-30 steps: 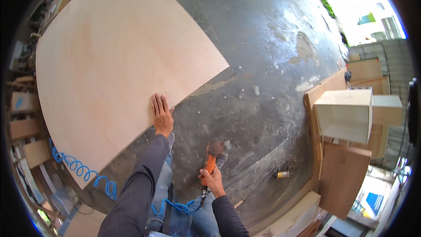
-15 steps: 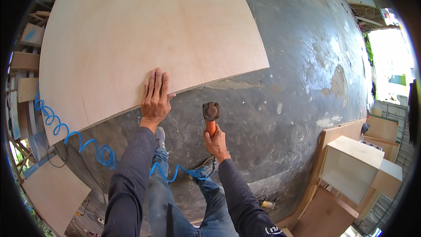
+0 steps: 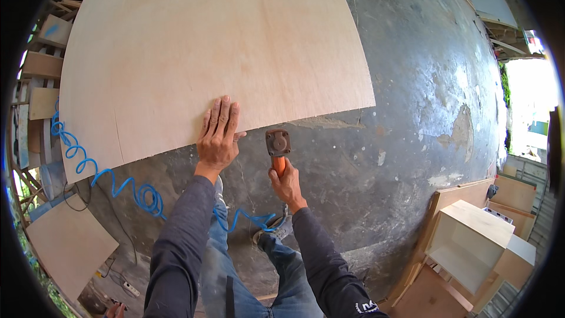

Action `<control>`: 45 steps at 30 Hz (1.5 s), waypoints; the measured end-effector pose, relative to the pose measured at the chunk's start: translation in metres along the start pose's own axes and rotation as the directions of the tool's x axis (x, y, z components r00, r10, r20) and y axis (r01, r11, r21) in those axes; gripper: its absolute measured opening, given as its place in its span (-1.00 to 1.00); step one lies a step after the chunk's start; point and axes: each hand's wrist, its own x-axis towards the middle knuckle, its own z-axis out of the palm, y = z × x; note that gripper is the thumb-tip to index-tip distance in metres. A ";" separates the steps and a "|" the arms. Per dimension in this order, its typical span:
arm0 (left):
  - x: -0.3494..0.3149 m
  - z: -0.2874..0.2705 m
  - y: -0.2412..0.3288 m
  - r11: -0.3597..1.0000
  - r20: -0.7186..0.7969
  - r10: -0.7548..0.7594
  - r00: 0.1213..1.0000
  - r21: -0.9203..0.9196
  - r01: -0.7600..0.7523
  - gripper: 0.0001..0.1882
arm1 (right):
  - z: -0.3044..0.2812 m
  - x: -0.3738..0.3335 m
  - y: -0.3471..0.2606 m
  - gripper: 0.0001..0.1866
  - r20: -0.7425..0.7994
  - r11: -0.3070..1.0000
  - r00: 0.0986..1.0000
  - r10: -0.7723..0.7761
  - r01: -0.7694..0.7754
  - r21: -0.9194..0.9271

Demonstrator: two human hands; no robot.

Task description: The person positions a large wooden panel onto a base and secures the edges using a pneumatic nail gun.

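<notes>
A large pale plywood sheet point(image 3: 235, 41) spreads across the upper left of the view. My left hand point(image 3: 218, 140) lies flat on it at the near edge, fingers stretched forward and thumb out to the side. My right hand point(image 3: 286, 185) is wrapped round the orange grip of an air nail gun point(image 3: 278, 142), whose dark square head is uppermost. The head sits close to the sheet's near edge, to the right of my left hand; whether it touches is unclear. A coiled blue air hose point(image 3: 147, 199) trails from the left, behind my legs, towards the gun.
My shoes stand on a worn dark floor point(image 3: 400, 159). Wooden cabinet boxes point(image 3: 471, 241) stand at the lower right. At the lower left are a smaller board point(image 3: 70, 247), cords and a power strip point(image 3: 130, 289). Wood offcuts point(image 3: 44, 65) are stacked along the left.
The nail gun has come closer to the sheet's near edge with my right hand. My left hand stays flat on the sheet. The whole view has shifted slightly.
</notes>
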 end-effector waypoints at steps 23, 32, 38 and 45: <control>0.045 -0.012 0.056 0.965 0.074 0.152 0.986 -0.225 -0.132 -0.25 | -0.068 -0.180 0.011 -0.87 -0.249 0.714 0.783 0.570 -0.323 0.621; 0.123 0.037 0.110 0.902 0.133 0.422 0.897 -0.159 -0.401 -0.27 | -0.077 -0.173 -0.025 -0.81 -0.250 0.693 0.770 0.588 -0.319 0.646; 0.121 0.034 0.103 0.890 0.130 0.447 0.885 -0.163 -0.426 -0.25 | -0.086 -0.139 -0.038 -0.74 -0.185 0.772 0.831 0.525 -0.374 0.514; 0.087 0.003 0.048 0.895 0.287 0.444 0.849 -0.103 -0.433 -0.21 | -0.100 -0.094 -0.049 -0.50 -0.372 0.867 0.784 0.497 -0.447 0.219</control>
